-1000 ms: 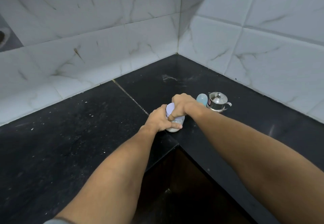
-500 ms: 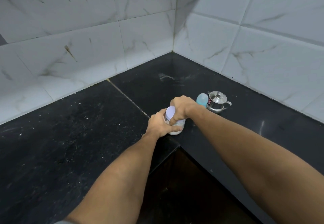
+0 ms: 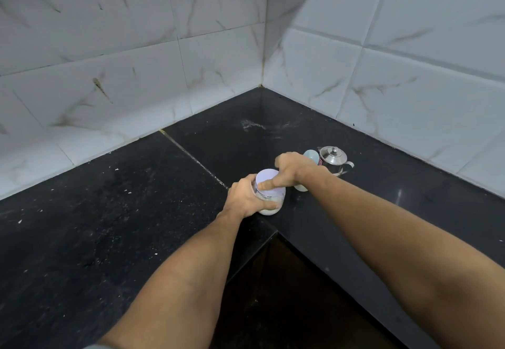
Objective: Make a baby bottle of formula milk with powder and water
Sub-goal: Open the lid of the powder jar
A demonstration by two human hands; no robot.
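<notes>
Here both hands (image 3: 247, 198) grip the powder jar (image 3: 270, 198) near the counter (image 3: 136, 212) edge

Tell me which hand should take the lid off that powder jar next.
Right. The right hand already lies on the lilac lid, while the left hand wraps the jar, steadying it on the counter.

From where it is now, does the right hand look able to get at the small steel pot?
Probably yes. The right hand rests on the jar's lid, and the steel pot stands just beyond it on the counter. Only the pale blue bottle sits close between them.
</notes>
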